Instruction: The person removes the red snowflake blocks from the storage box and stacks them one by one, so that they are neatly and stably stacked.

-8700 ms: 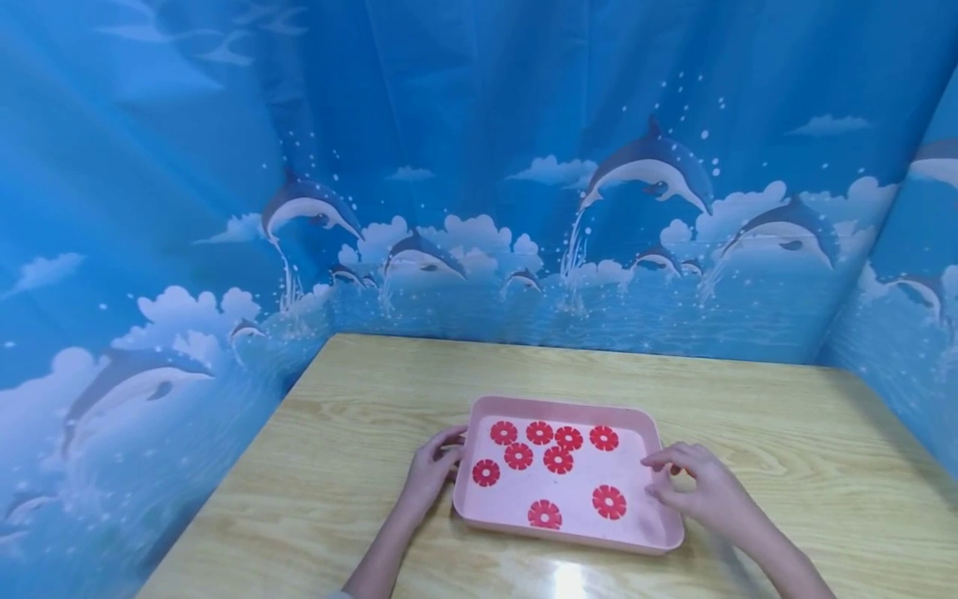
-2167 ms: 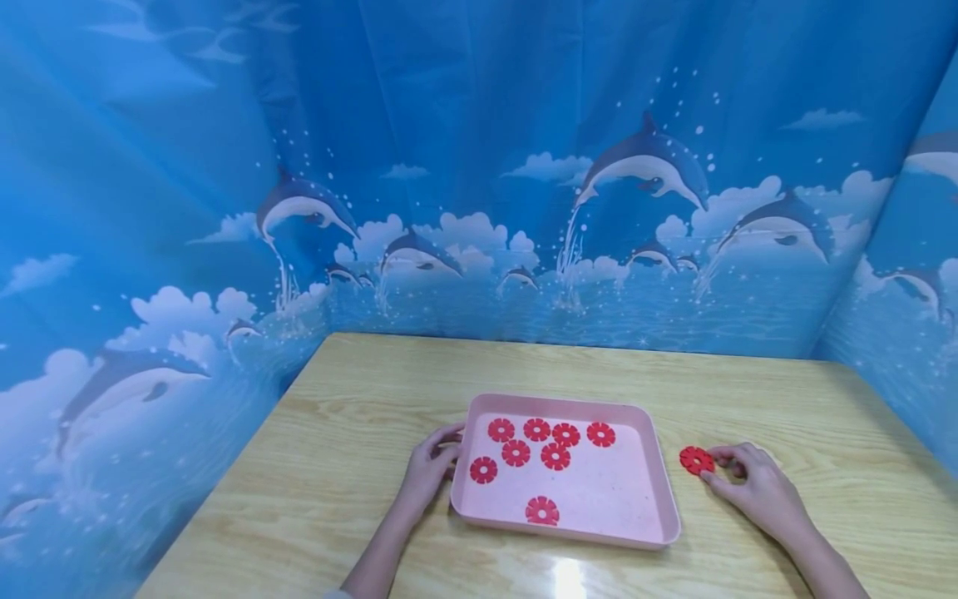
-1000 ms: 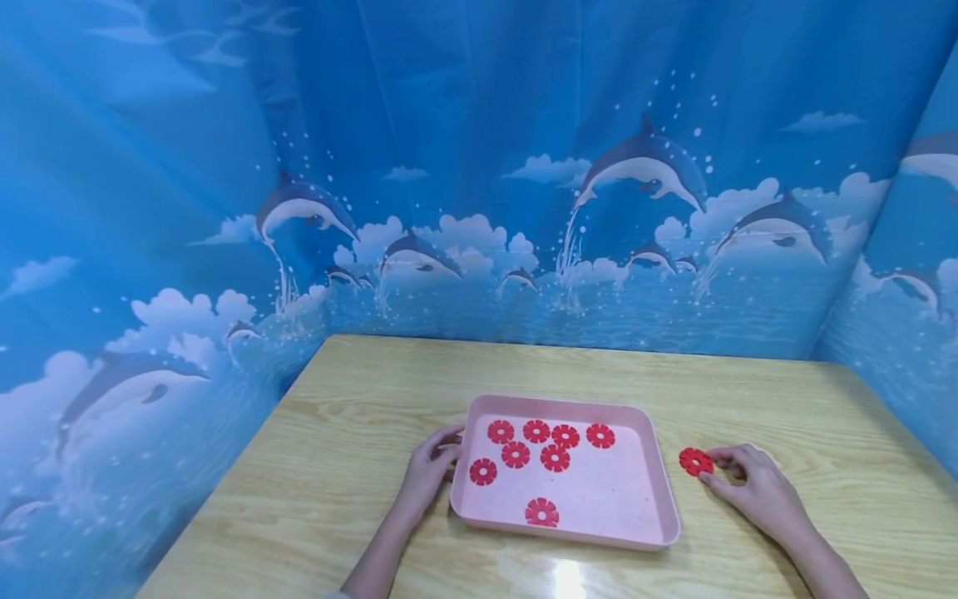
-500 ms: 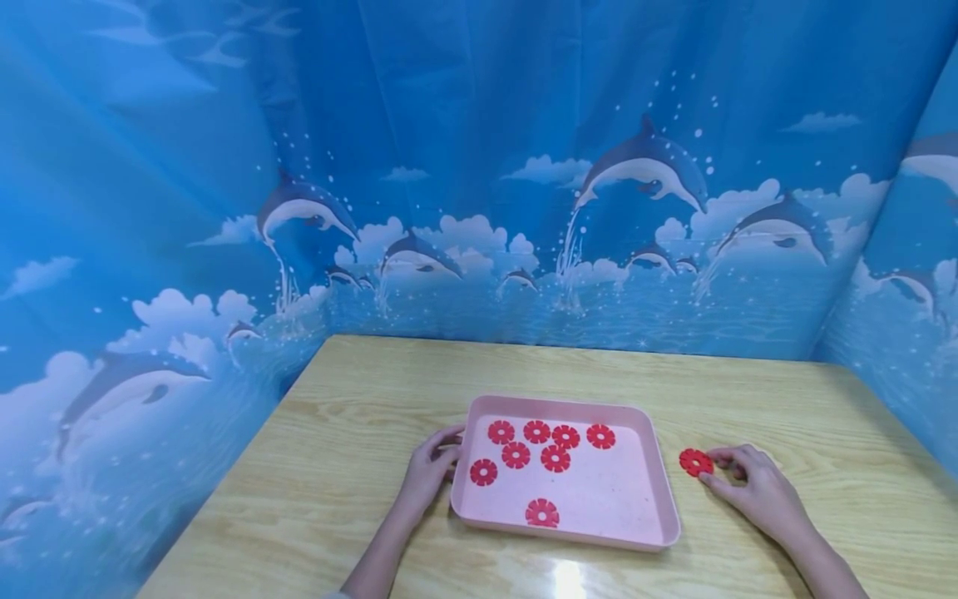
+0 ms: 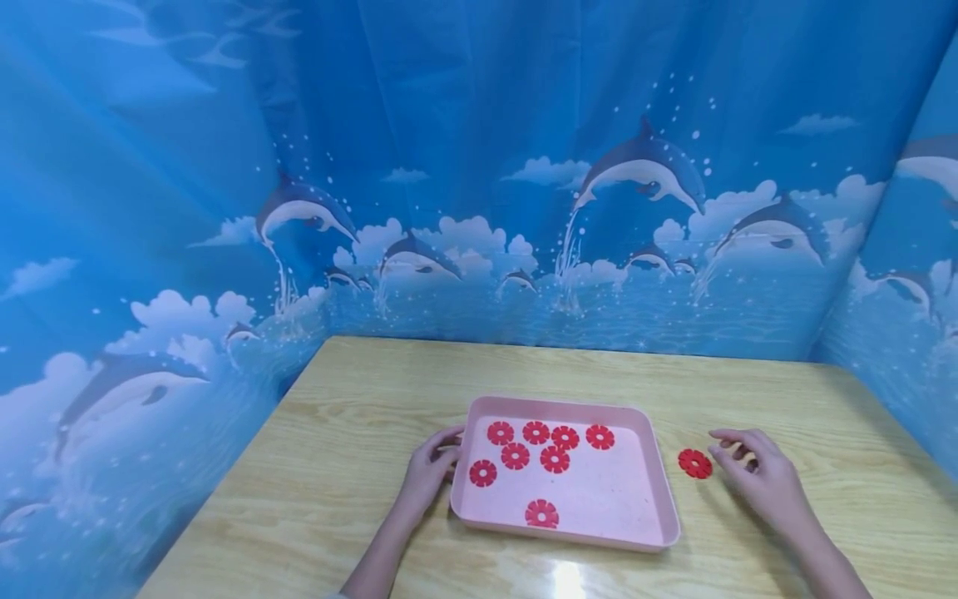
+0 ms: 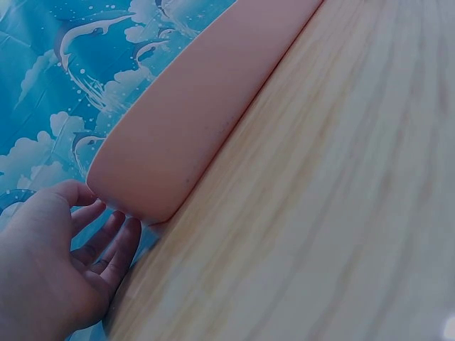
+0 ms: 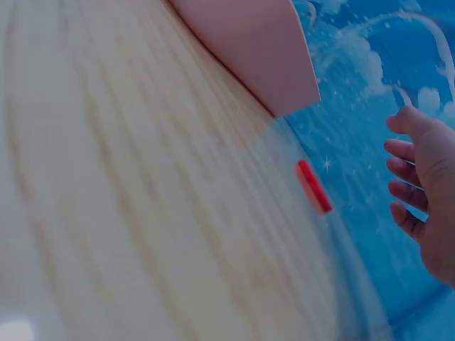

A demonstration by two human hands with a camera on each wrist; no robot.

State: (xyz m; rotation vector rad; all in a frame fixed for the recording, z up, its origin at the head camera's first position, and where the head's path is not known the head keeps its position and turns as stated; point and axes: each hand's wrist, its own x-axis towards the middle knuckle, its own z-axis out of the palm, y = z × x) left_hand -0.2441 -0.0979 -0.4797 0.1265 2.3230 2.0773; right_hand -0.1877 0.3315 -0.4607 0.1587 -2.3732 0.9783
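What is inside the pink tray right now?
Seven red flower-shaped discs lie flat inside the pink tray: six clustered toward its far left, one near the front edge. The near wall hides a thin strip of the floor. An eighth disc lies outside.

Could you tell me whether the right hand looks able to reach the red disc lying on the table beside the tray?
Probably yes: the right hand hovers open just right of the red disc, with only bare table between them.

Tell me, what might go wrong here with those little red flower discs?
The flat red notched disc lies on the glossy wooden table, apart from the right hand; a brush could slide it away. The left hand only touches the pink plastic tray, which might shift if bumped.
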